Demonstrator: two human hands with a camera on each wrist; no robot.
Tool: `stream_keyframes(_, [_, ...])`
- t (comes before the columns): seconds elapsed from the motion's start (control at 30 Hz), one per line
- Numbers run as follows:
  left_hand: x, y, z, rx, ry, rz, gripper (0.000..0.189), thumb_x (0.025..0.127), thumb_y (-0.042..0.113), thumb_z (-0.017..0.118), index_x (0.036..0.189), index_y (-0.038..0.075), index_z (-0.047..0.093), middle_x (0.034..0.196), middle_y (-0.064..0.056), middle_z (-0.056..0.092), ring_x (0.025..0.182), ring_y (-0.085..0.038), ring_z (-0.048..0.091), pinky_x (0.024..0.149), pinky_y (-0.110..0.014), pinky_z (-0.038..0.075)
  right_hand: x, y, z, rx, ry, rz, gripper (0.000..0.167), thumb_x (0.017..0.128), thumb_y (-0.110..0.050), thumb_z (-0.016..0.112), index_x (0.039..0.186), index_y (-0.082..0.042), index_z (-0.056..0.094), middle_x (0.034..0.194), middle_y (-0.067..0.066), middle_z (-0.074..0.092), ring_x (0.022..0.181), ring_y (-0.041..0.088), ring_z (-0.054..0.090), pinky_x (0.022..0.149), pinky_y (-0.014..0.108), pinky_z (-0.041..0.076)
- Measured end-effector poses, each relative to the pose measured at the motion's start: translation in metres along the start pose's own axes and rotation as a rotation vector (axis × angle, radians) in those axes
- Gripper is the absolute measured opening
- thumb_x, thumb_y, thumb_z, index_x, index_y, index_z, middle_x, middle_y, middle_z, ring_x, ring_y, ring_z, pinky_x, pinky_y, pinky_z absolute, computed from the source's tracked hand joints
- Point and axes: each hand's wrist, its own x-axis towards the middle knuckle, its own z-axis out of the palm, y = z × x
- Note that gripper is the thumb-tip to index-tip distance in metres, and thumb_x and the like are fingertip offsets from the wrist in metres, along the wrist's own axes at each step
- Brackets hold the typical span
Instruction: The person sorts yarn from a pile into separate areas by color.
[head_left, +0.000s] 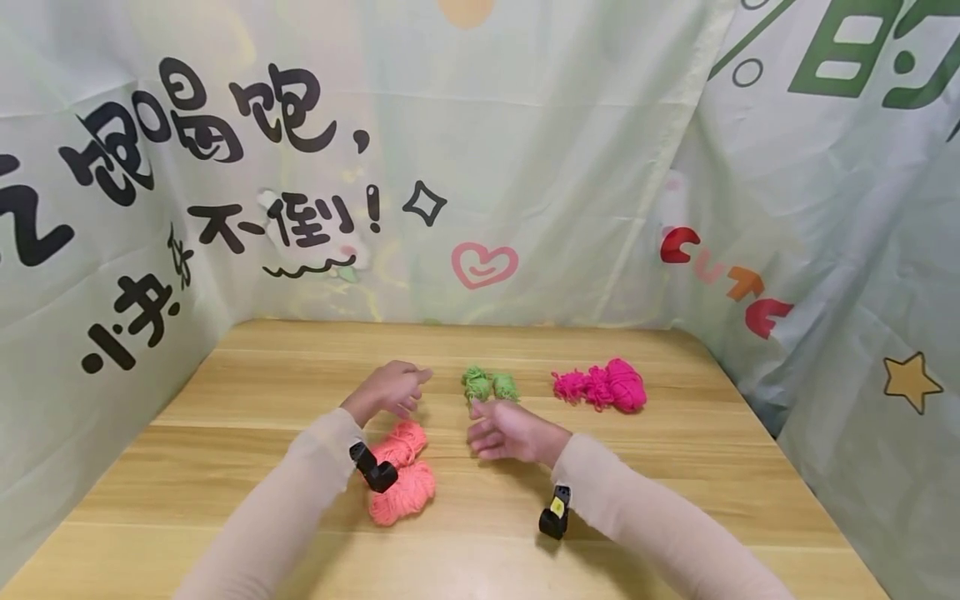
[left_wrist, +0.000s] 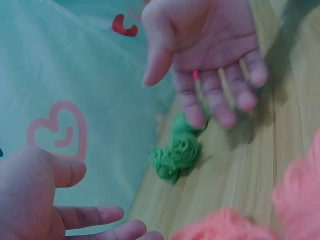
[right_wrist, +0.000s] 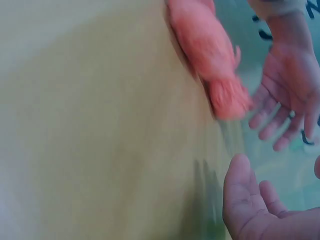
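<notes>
My left hand (head_left: pixel 392 388) hovers above the table just beyond the coral yarn (head_left: pixel 405 487), its fingers loosely bent around nothing. That coral yarn lies in two bunched parts, partly covered by the left wrist camera in the head view. My right hand (head_left: pixel 512 432) is held in the air in front of the green yarn (head_left: pixel 491 385), palm turned toward the left hand, fingers relaxed and holding nothing. The green yarn is two small clumps. In the left wrist view the right hand's spread fingers (left_wrist: pixel 215 102) pass over part of the green yarn (left_wrist: pixel 181 150).
To the right of the green yarn lies a magenta yarn bundle (head_left: pixel 624 386) with loose, tangled ends. Everything rests on a wooden table (head_left: pixel 675 517). Printed cloth (head_left: pixel 570 183) hangs around its back and sides.
</notes>
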Motion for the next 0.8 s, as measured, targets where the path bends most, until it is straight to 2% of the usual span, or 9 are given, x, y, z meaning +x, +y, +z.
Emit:
stream_keyframes(0.13, [-0.004,-0.007,-0.008,0.145,0.013,0.008,0.050,0.102,0.039,0.046,0.128,-0.003,0.054,0.104,-0.017,0.064,0.083,-0.024,0.065,0.068,-0.035,0.057,-0.011,0.010,0.015,0.034,-0.061,0.035,0.059,0.102,-0.038,0.044,0.134,0.010,0.037,0.115,0.025,0.056,0.091,0.028,0.059,0.082,0.040,0.053])
stream_keyframes(0.2, [-0.008,-0.011,-0.012,0.181,0.008,0.003,0.047,0.102,0.038,0.046,0.123,-0.003,0.057,0.098,-0.016,0.064,0.078,-0.024,0.064,0.067,-0.035,0.057,-0.016,0.016,0.022,0.057,-0.092,0.060,0.058,0.102,-0.039,0.045,0.132,0.010,0.038,0.114,0.024,0.057,0.091,0.028,0.059,0.084,0.041,0.053])
stream_keyframes(0.43, [-0.018,-0.024,-0.022,0.275,-0.086,-0.032,0.051,0.103,0.040,0.045,0.123,-0.005,0.055,0.091,-0.011,0.063,0.076,-0.021,0.063,0.067,-0.035,0.056,-0.029,0.027,0.039,0.146,-0.169,0.135,0.047,0.100,-0.040,0.046,0.119,0.003,0.042,0.106,0.019,0.059,0.092,0.028,0.060,0.087,0.043,0.051])
stream_keyframes(0.6, [-0.025,-0.027,-0.024,0.265,-0.157,-0.046,0.051,0.101,0.042,0.049,0.120,-0.005,0.056,0.085,-0.010,0.063,0.073,-0.021,0.062,0.066,-0.035,0.056,-0.035,0.031,0.050,0.185,-0.208,0.178,0.046,0.100,-0.041,0.046,0.117,0.001,0.042,0.106,0.020,0.059,0.093,0.031,0.061,0.092,0.047,0.049])
stream_keyframes(0.8, [-0.032,-0.034,-0.022,0.234,-0.234,-0.080,0.030,0.097,0.032,0.060,0.107,0.003,0.060,0.084,-0.009,0.060,0.072,-0.021,0.060,0.062,-0.036,0.056,-0.039,0.033,0.062,0.223,-0.231,0.199,0.046,0.101,-0.038,0.046,0.118,0.004,0.040,0.109,0.025,0.058,0.099,0.038,0.061,0.095,0.049,0.047])
